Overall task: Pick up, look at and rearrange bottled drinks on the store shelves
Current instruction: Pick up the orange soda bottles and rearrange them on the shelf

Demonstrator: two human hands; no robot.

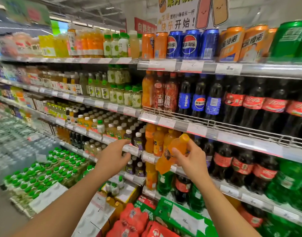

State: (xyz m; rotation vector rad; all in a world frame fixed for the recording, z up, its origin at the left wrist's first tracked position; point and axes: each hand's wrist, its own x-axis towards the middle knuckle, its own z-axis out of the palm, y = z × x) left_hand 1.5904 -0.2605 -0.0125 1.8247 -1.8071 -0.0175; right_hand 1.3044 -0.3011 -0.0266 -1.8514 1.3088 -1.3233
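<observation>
A: What is the right hand (pixel 192 161) doing?

B: It holds an orange soda bottle (pixel 172 152) in front of the shelves. The bottle is tilted, its orange cap (pixel 184 138) up and to the right, its base down and to the left. The thumb lies across the dark label and the fingers curl round the far side, so the grip is closed on the bottle.

A: And the left hand (pixel 115 157)?

B: It reaches toward the shelf edge (pixel 130 149) below the small dark juice bottles (pixel 138 140) with white caps. The fingers are stretched out and a little apart, a wide grip holding nothing. Whether the fingertips touch the price strip I cannot tell.

A: Where is the held bottle against the stock?

B: It is off the shelf, in the air, just in front of the row of orange soda bottles (pixel 154 141) on the third shelf from the top. Cola bottles with red labels (pixel 232 164) stand to the right of it.

A: What else is on the shelves?

B: The top shelf carries orange cans (pixel 147 46), blue cola cans (pixel 191 43) and green cans (pixel 288 38). The shelf below has blue-labelled cola bottles (pixel 199 101) and red-labelled ones (pixel 252 103). To the left stand pale drinks with green caps (pixel 120 95). On the floor at lower left sit shrink-wrapped packs of green-capped bottles (pixel 44 177), and red packs (pixel 135 218) lie near the bottom edge
</observation>
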